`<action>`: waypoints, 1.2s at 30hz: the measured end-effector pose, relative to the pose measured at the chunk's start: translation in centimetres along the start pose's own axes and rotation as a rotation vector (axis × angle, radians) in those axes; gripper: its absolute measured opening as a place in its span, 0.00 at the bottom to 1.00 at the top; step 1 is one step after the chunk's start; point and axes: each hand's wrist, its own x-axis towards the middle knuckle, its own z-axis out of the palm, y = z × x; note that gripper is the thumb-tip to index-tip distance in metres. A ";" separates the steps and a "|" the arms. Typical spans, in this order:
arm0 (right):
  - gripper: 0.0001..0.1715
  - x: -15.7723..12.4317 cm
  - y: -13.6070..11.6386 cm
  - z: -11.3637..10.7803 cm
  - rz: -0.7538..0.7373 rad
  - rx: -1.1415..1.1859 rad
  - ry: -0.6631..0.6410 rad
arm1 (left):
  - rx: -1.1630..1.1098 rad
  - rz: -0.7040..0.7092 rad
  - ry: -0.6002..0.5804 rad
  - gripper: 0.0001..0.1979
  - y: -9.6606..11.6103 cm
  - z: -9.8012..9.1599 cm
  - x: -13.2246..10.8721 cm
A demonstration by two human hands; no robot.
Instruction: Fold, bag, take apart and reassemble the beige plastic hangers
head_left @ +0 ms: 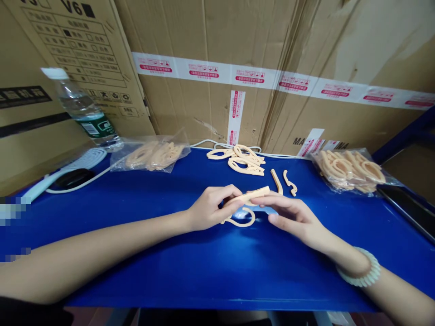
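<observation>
My left hand [211,207] is closed around a beige plastic folding hanger [254,194], gripping it between thumb and fingers above the blue table. A curved hook [250,221] shows just below; whether it is joined to the held hanger I cannot tell. Stretched fingers of my right hand [301,219] touch the hanger's right end, with the thumb apart below. Beyond my hands lie a loose hanger arm [277,182] and a small S-shaped hook piece [290,183]. Several folded hangers [246,166] are heaped at the back middle.
Clear bags of hangers lie at back left [154,155] and right [351,170]. A water bottle [90,113], black mouse [75,178] and white cable stand left. At right lies a dark flat device [413,210]. Cardboard boxes [210,108] wall off the blue table [204,271].
</observation>
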 end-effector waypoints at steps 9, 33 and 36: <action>0.17 0.2 0.4 -0.1 0.050 0.074 0.122 | 0.024 -0.117 0.049 0.12 0.1 0.0 0.1; 0.24 0.1 1.7 1.3 0.346 0.189 -0.136 | 0.941 0.460 -0.043 0.15 0.2 1.1 -0.4; 0.25 0.1 1.5 1.2 0.356 0.202 -0.158 | 0.921 0.441 -0.060 0.18 0.4 1.1 -0.4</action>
